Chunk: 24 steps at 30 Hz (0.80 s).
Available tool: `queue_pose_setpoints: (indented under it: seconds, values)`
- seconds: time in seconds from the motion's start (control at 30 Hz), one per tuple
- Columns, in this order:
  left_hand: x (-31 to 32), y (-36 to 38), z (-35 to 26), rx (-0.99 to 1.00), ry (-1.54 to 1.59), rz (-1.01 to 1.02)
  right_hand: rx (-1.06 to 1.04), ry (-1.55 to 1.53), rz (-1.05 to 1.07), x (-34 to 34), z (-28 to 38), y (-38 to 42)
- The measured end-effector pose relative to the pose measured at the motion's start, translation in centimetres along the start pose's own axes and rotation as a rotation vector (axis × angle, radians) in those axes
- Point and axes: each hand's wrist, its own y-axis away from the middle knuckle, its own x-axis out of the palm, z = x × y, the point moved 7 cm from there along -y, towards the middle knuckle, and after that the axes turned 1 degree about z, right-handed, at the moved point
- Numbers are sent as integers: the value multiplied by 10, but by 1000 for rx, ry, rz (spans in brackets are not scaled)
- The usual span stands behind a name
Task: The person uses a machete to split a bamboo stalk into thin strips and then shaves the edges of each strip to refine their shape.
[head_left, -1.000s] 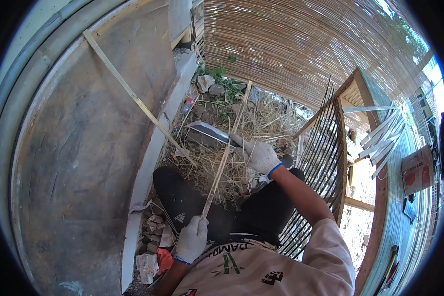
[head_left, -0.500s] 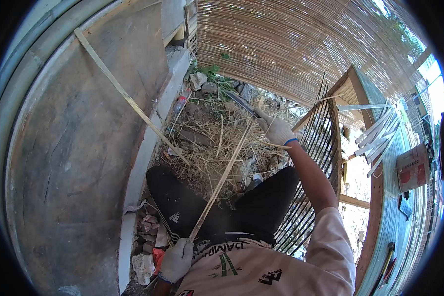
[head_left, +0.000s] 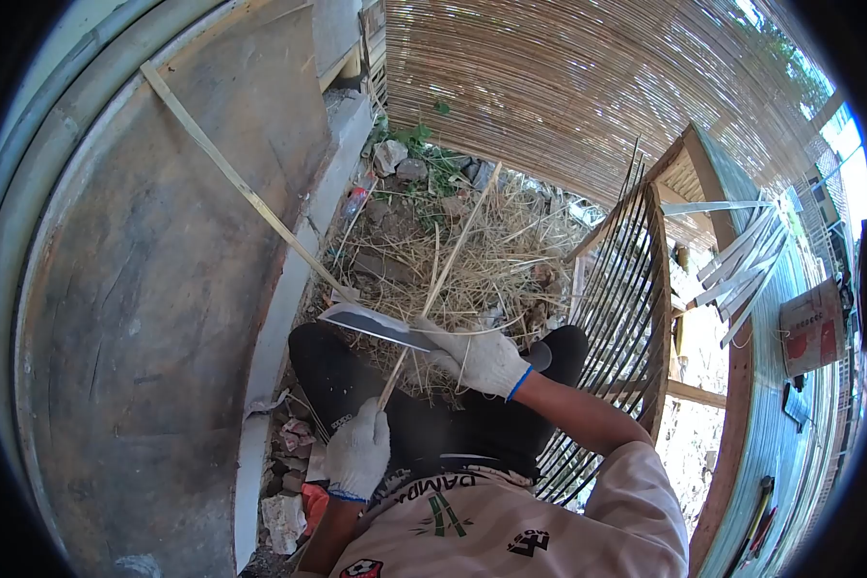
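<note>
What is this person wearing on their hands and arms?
Both hands wear whitish knitted work gloves with a thin blue band at the cuff: the left hand and the right hand. The forearms are bare below the gloves. The right arm ends in a short pale sleeve of a light jersey printed with dark lettering and small badges.

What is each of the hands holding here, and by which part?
The left hand grips the near, lower end of a thin bamboo strip. The right hand holds a broad-bladed knife by its handle, blade laid across the strip.
</note>
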Motion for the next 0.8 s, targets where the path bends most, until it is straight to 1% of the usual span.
queue_pose_setpoints:
  seconds: [0.07,0.17,0.2,0.37,0.43,0.47,0.5,0.57,0.6,0.67,0.77,0.8]
  values:
    - [-2,-6,-5,3,-24,4,-114,72,108,10,20,3]
    - [-6,-6,-7,-13,-35,-1,-82,147,60,1,18,-2]
    - [-6,-6,-6,5,-31,-22,-55,172,93,-5,19,-4]
    - [-12,2,-2,39,-25,-55,-20,183,29,-26,1,-17]
    - [-12,13,2,110,-55,-133,80,90,-2,-41,-13,-23]
    - [-12,18,6,109,-55,-130,127,160,-15,-47,-21,-25]
    - [-13,23,10,97,-50,-118,130,159,-14,-53,-28,-28]
    - [-19,32,13,88,-43,-105,228,220,-35,-68,-49,-33]
    - [-22,37,14,65,-34,-79,231,220,-35,-71,-59,-34]
    - [-23,44,22,40,-23,-53,243,236,-131,-83,-81,-36]
    - [-24,55,40,90,-31,-81,260,311,-179,-104,-98,-40]
    - [-24,61,48,121,-38,-108,323,325,-171,-112,-108,-41]
